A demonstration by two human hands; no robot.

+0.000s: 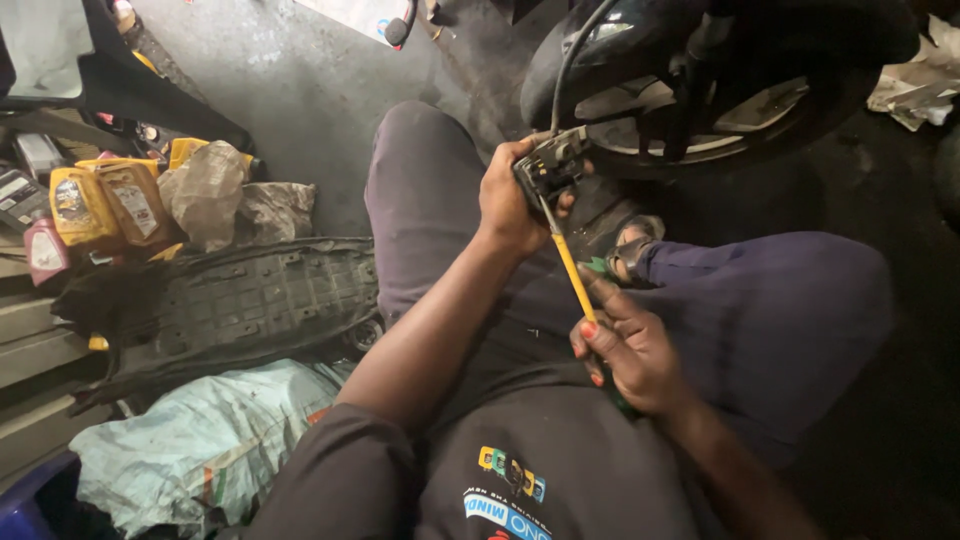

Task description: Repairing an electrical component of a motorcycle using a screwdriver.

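Observation:
My left hand (508, 205) grips a small dark metal brake part (550, 165) with a black hose running up from it, held just in front of a motorcycle wheel (700, 110). My right hand (630, 350) holds a screwdriver (572, 270) with a yellow shaft and green handle. Its tip points up into the metal part. Both hands are above my lap as I sit on the floor with my knees raised.
A black plastic motorcycle panel (240, 300) lies on the floor to my left. Behind it stand yellow oil bottles (100, 200), a red bottle (45, 250) and crumpled bags (210, 190). A pale sack (200, 440) lies near my left elbow. Crumpled paper (920, 85) sits top right.

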